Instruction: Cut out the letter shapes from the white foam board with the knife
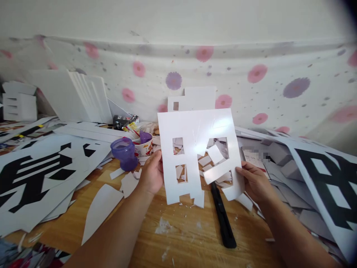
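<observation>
Gripping white cut sheet [192,123] at opposite edges with fingers of left hand [153,173] and right hand [255,180], likely to support narrow strips; black cutter [221,212] on desk [189,245].

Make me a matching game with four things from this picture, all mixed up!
Things:
1. Cut-out sheet
2. Cutter
3. See-through jar
4. Flowery cloth

Clues:
A. Purple
B. Hanging along the wall
C. Held up between the left hand and the right hand
D. Long and black

Right pairs: 1-C, 2-D, 3-A, 4-B
</observation>
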Demonstrator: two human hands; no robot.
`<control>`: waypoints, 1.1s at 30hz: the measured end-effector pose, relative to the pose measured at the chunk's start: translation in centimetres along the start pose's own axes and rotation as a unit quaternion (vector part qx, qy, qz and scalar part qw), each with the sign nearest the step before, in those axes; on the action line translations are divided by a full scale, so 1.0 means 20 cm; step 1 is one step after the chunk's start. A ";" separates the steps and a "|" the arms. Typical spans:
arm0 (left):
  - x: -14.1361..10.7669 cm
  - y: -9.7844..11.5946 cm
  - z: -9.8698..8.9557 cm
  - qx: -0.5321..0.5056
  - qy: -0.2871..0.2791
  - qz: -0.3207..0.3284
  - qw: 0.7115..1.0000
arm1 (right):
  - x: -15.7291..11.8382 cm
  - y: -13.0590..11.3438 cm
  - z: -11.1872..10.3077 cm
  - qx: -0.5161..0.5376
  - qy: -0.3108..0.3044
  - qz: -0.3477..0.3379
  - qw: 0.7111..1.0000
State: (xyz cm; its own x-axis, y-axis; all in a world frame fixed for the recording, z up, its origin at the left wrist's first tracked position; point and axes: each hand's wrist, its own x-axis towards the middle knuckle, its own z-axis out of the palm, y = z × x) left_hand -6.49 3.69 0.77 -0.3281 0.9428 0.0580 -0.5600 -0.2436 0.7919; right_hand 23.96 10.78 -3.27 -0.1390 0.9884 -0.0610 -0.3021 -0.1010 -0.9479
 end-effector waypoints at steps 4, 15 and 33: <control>-0.02 0.02 0.00 -0.034 -0.020 -0.034 0.999 | 0.00 0.00 0.00 -0.006 -0.013 0.010 1.000; -0.03 0.03 -0.02 -0.090 -0.067 -0.101 0.989 | -0.01 0.00 0.02 -0.003 -0.023 0.040 0.999; -0.05 0.01 -0.05 -0.062 -0.130 -0.104 0.984 | -0.02 0.02 0.04 0.002 -0.038 0.054 0.998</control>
State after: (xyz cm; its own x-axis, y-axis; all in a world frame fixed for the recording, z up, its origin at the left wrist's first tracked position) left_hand -7.07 2.36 0.19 -0.0001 0.9976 0.0697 -0.6879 -0.0507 0.7241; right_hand 23.10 10.28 -3.34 -0.2416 0.9603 -0.1397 -0.2844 -0.2078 -0.9359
